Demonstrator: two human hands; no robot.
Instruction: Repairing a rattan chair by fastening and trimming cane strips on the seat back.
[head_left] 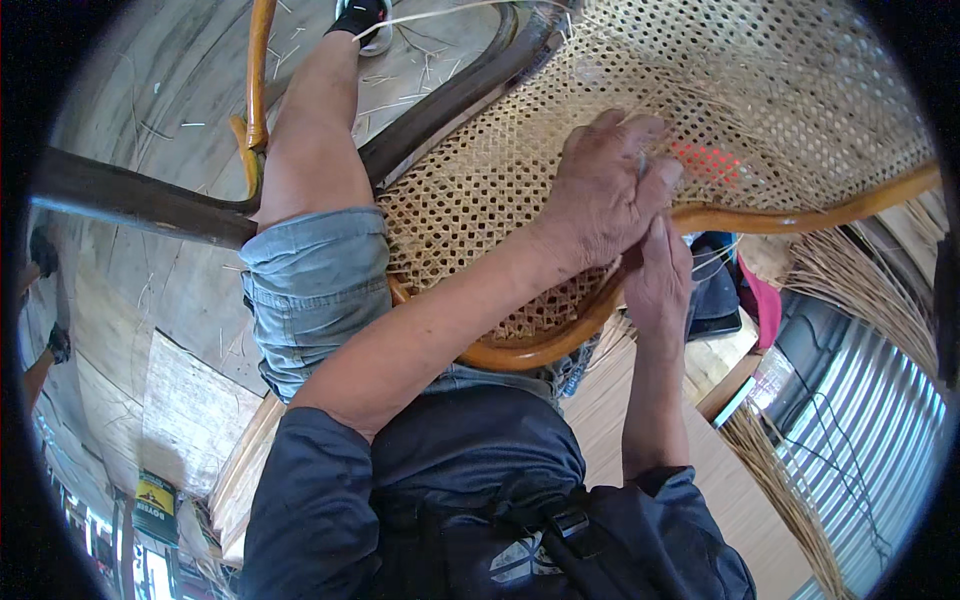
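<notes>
A woven cane panel (480, 190) with small open holes lies across my lap, edged by a curved, honey-brown wooden frame (525, 352). My left hand (605, 190) rests over the weave beside this frame, its fingers bent and the thumb side turned toward my other hand. Right against it, at the bend of the frame, my right hand (660, 280) is closed with its thumb pointing up; its other fingers are mostly hidden. Whatever is pinched between the two hands is too small to make out. A pale loose cane strand (430, 16) arches from the panel's far edge.
Dark poles (140, 195) and a bent wooden piece (257, 75) stand by my bare leg. Bundles of cane strips (860, 275) lie at the right, near a dark pouch and a pink item (762, 302). Scraps litter the floor; a green can (155, 505) sits lower left.
</notes>
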